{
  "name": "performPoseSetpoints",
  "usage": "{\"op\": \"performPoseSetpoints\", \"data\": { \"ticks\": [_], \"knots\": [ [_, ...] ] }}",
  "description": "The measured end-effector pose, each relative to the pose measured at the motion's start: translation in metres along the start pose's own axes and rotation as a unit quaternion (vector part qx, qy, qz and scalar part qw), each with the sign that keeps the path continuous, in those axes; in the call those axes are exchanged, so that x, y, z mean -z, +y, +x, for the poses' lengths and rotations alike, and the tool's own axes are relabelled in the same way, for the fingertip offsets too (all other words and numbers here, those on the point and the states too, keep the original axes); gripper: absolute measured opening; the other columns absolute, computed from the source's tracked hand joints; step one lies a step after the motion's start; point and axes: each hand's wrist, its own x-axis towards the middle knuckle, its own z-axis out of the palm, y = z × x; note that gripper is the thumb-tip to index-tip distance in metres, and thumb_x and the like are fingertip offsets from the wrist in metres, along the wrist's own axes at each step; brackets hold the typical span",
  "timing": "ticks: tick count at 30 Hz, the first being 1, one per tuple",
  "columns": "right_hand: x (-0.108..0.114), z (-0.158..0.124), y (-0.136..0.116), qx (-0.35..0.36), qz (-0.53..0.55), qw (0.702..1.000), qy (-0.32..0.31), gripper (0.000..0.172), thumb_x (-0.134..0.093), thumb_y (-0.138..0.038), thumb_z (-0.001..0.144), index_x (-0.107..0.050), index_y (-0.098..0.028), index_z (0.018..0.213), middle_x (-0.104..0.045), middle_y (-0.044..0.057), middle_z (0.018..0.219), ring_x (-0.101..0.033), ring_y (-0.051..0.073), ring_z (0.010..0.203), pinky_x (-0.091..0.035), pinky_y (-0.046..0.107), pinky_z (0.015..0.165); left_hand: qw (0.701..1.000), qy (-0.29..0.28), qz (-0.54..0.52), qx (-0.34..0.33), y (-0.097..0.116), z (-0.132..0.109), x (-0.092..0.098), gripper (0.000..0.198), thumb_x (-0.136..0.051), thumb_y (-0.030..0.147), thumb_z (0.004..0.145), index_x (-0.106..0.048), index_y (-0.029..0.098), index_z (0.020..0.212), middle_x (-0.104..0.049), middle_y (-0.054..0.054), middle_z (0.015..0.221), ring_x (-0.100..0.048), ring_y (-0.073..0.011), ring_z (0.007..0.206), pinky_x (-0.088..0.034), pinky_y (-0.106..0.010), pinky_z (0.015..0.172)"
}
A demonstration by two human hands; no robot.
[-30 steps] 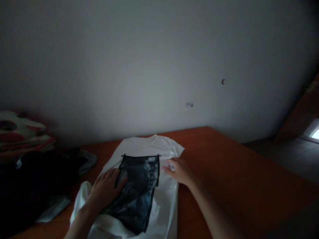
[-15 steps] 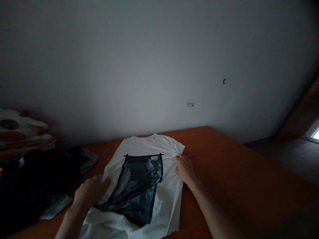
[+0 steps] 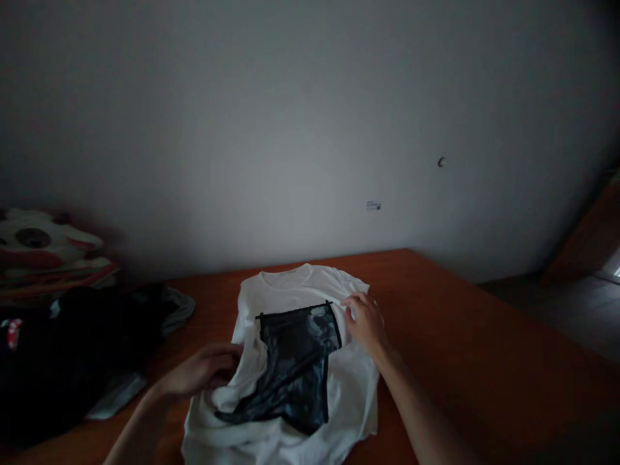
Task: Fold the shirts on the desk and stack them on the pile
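A white T-shirt (image 3: 285, 281) lies neck-away on the wooden surface, with a dark grey and black printed panel (image 3: 300, 349) on its front. The panel is creased, and the lower part of the shirt is rumpled. My left hand (image 3: 206, 371) is at the shirt's left side, fingers curled against the bunched cloth; the fingertips are partly hidden by it. On the other side, my right hand (image 3: 367, 323) rests on the shirt below the right sleeve, thumb and forefinger apart near the panel's upper right corner.
A reddish-brown wooden surface (image 3: 436, 336) runs back to a grey wall (image 3: 290, 129). Dark clothing (image 3: 87, 349) is heaped at the left, with a white-and-red plush-like item (image 3: 43, 239) behind it. A small label (image 3: 373, 205) is on the wall.
My left hand has moved right, and the shirt's left side is now bunched inward. The printed panel has shifted right. My right hand has moved slightly right, its thumb and forefinger now apart.
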Motion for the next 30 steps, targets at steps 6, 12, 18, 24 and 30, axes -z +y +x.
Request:
{"op": "performPoseSetpoints", "data": {
  "ticks": [6, 12, 18, 24, 30],
  "knots": [
    [-0.009, -0.003, -0.035, 0.07, 0.131, 0.987, -0.062, 0.024, -0.055, -0.006, 0.083, -0.068, -0.023, 0.092, -0.065, 0.006, 0.1, -0.06, 0.023, 0.099, -0.048, 0.038, 0.091, 0.957, 0.149, 0.248, 0.025, -0.017, 0.023, 0.007, 0.035, -0.059, 0.055, 0.072, -0.071, 0.023, 0.077, -0.074, -0.006, 0.075, -0.07, -0.0257, 0.073, -0.047, -0.031, 0.065],
    [-0.014, -0.007, -0.04, 0.071, 0.18, 0.978, -0.073, 0.025, -0.054, -0.003, 0.082, -0.068, -0.022, 0.09, -0.065, 0.006, 0.096, -0.062, 0.022, 0.096, -0.05, 0.038, 0.09, 0.888, 0.232, 0.391, 0.07, -0.018, 0.025, -0.003, 0.037, -0.051, 0.058, 0.08, -0.064, 0.023, 0.081, -0.075, -0.014, 0.096, -0.07, -0.0318, 0.087, -0.045, -0.036, 0.069],
    [-0.017, -0.01, -0.038, 0.068, 0.194, 0.974, -0.092, 0.025, -0.055, -0.002, 0.082, -0.068, -0.022, 0.089, -0.064, 0.005, 0.095, -0.062, 0.022, 0.096, -0.051, 0.038, 0.089, 0.927, 0.211, 0.31, -0.007, -0.028, 0.037, -0.005, 0.035, -0.047, 0.043, 0.083, -0.064, 0.021, 0.105, -0.076, -0.014, 0.104, -0.071, -0.0283, 0.095, -0.05, -0.036, 0.081],
    [-0.017, -0.01, -0.037, 0.059, 0.201, 0.973, -0.098, 0.025, -0.054, -0.002, 0.082, -0.068, -0.021, 0.089, -0.063, 0.005, 0.095, -0.063, 0.021, 0.096, -0.051, 0.037, 0.09, 0.944, 0.324, -0.045, -0.034, -0.036, 0.04, 0.017, 0.03, -0.064, 0.043, 0.073, -0.06, 0.023, 0.095, -0.076, -0.004, 0.085, -0.073, -0.0232, 0.08, -0.056, -0.031, 0.07],
    [-0.018, -0.01, -0.036, 0.046, 0.192, 0.974, -0.107, 0.025, -0.055, -0.002, 0.081, -0.069, -0.022, 0.088, -0.064, 0.004, 0.094, -0.062, 0.021, 0.095, -0.051, 0.036, 0.089, 0.863, 0.363, -0.348, -0.04, -0.03, 0.037, 0.032, 0.028, -0.068, 0.025, 0.067, -0.056, 0.026, 0.092, -0.063, 0.007, 0.066, -0.064, -0.0136, 0.061, -0.052, -0.026, 0.06]
  ]
}}
